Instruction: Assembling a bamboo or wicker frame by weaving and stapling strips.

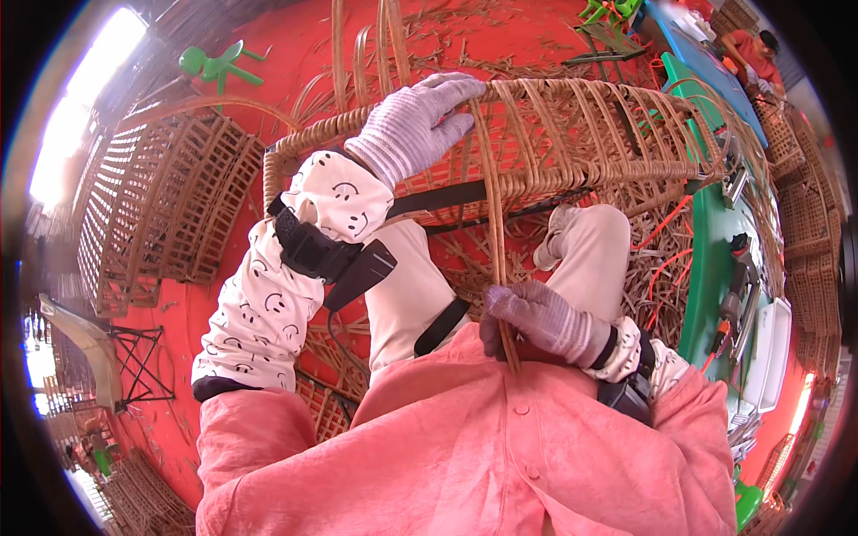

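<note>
Some long brown wicker strands (495, 232), clenched in the lower-centre right grip (542, 318), want even tension, the half-open left grip (415, 127) steadying the curved brown wicker frame (572, 180).

The left glove (407, 134) is pale lilac with fine stripes, the right glove (547, 320) dusky mauve, the sleeve covers (264, 308) cream with black smiley faces, the shirt (429, 447) coral pink, the trousers (597, 255) cream, the woven frame (554, 180) and strand (492, 201) tan brown, the floor (286, 36) red
</note>
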### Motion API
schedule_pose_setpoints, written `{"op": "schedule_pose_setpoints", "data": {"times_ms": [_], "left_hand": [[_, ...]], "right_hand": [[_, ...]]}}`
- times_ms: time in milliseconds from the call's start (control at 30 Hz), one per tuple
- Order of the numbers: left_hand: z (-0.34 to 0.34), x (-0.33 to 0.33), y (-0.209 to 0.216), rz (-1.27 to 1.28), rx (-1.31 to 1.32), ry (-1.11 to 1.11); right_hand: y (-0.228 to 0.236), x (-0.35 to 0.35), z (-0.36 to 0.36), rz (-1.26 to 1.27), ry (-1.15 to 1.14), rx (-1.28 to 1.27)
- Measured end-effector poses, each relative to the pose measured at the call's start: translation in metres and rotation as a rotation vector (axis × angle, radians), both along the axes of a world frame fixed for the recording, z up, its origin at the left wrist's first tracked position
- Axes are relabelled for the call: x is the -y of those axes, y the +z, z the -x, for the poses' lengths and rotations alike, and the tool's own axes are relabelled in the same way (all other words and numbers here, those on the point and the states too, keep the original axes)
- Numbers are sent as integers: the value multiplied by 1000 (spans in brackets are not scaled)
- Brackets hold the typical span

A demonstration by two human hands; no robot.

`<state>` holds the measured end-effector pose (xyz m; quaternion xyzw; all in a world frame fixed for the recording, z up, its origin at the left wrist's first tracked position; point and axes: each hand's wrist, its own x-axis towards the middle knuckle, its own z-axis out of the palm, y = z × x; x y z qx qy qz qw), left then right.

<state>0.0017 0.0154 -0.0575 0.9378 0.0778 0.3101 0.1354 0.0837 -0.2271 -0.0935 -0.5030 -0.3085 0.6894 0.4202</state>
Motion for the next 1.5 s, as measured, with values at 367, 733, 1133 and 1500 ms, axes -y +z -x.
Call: {"op": "schedule_pose_setpoints", "data": {"times_ms": [367, 733, 1133, 1500], "left_hand": [[13, 13, -7, 42, -832, -73], [18, 39, 22, 1174, -438, 128], [47, 57, 18, 100, -147, -296], [22, 38, 18, 1539, -875, 215]], "right_hand": [[-95, -146, -63, -765, -19, 406], [-89, -120, -76, -623, -224, 885], [31, -49, -21, -4, 86, -26], [-66, -120, -42, -627, 154, 1067]]}}
